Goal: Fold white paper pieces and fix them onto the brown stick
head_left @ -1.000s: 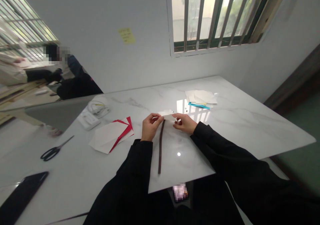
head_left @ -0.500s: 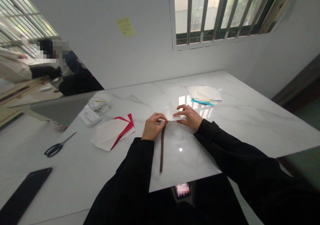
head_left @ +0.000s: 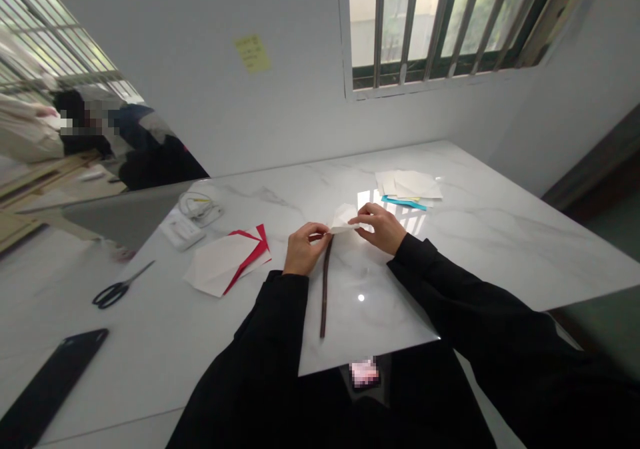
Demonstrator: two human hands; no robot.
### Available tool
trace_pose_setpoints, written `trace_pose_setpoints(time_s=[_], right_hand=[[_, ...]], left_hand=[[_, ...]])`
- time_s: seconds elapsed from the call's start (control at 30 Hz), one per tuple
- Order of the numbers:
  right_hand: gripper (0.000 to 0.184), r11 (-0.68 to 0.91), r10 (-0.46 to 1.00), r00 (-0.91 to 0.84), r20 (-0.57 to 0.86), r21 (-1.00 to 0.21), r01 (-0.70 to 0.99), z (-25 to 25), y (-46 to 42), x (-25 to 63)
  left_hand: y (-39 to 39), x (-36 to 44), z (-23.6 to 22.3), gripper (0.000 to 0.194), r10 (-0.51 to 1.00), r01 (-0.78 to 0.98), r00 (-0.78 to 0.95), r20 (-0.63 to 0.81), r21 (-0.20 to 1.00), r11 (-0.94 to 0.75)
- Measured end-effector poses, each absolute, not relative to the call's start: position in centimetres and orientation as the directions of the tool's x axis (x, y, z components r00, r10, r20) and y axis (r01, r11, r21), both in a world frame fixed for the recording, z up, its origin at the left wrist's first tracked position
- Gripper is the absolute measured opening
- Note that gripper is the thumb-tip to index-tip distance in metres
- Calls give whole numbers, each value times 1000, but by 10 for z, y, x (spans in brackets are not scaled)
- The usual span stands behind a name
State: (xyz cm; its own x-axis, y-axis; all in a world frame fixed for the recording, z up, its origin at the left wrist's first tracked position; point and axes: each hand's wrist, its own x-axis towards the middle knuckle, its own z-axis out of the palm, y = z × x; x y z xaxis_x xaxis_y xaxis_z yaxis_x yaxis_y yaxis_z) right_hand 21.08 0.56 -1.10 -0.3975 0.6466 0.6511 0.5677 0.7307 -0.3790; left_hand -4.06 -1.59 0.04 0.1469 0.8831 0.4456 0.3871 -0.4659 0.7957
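Note:
A small folded piece of white paper point(head_left: 343, 216) is held between my two hands, just above the marble-patterned table point(head_left: 390, 296). My left hand point(head_left: 304, 248) pinches its left corner with thumb and forefinger. Directly under those fingertips lies the far end of a thin dark brown stick point(head_left: 324, 296); whether they grip it too, I cannot tell. My right hand point(head_left: 383, 229) has its thumb and fingers closed on the right edge of the same paper. The stick stretches along the table toward me.
Left of my hands are white and red folded papers point(head_left: 215, 266), scissors point(head_left: 113, 294), a white power strip with cable point(head_left: 183, 232) and a black flat object point(head_left: 55, 382). Farther right, white papers point(head_left: 413, 184) lie with a blue strip point(head_left: 404, 203). A person point(head_left: 145, 142) sits beyond the partition.
The right fingers, spread over the paper before, have closed on its right edge. The paper has tilted up slightly, and both hands have shifted a little away from me. The stick stays on the table.

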Motion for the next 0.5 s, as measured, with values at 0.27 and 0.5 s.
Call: trace_pose_setpoints(time_s=[0.27, 0.5], right_hand=[[25, 715, 671, -244, 700, -525, 461, 5, -10, 210], [27, 729, 684, -428, 591, -532, 430, -17, -4, 216]], left_hand=[[-38, -26, 18, 16, 751, 468, 24, 660, 656, -592], [-34, -33, -1, 41, 803, 621, 353, 481, 522, -586]])
